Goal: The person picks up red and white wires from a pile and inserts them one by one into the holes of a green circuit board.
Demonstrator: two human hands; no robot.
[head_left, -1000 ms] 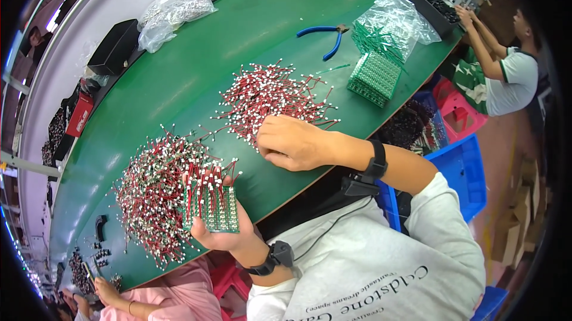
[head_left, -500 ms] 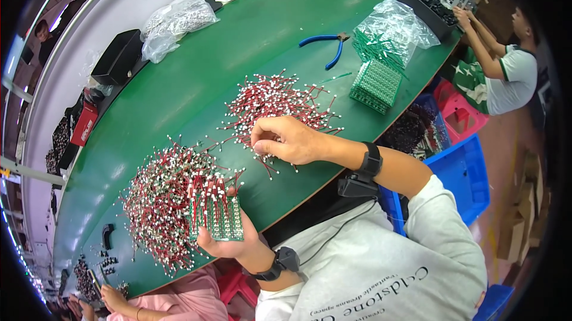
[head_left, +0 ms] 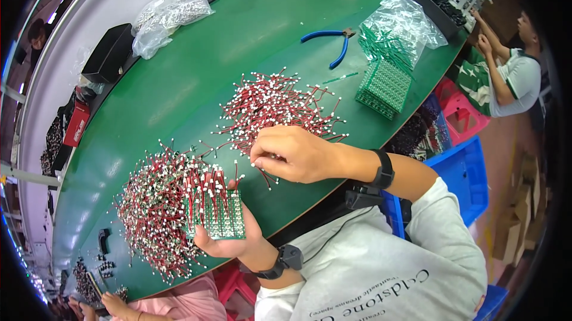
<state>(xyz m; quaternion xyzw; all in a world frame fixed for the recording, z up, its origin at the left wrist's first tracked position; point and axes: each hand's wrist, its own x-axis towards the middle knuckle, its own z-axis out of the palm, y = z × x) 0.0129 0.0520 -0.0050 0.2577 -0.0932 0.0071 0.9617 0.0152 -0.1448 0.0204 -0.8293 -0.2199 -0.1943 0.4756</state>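
Note:
My left hand [head_left: 229, 245] is closed round a green circuit board panel [head_left: 229, 223], thumb on its near edge. Rows of small parts cover the panel, and red wires with white connectors stand up from its far part. My right hand [head_left: 295, 155] is held in a pinch over the near edge of a loose pile of red wires with white connectors [head_left: 271, 103]. A white bit shows by its fingertips; whether it is held is too small to tell. Beside the panel, on the left, lies a bigger heap of wired boards [head_left: 158, 214].
Blue-handled cutters [head_left: 339, 50] lie beyond the wire pile. On the right are a stack of green panels [head_left: 384, 89], a clear bag [head_left: 396, 26] and a blue bin [head_left: 462, 184] below the table edge. A black tray [head_left: 110, 53] stands far left. Co-workers sit at both sides.
My right hand has moved slightly nearer to me and stays pinched by the pile. My left hand keeps the panel almost in place. The view has shifted a little.

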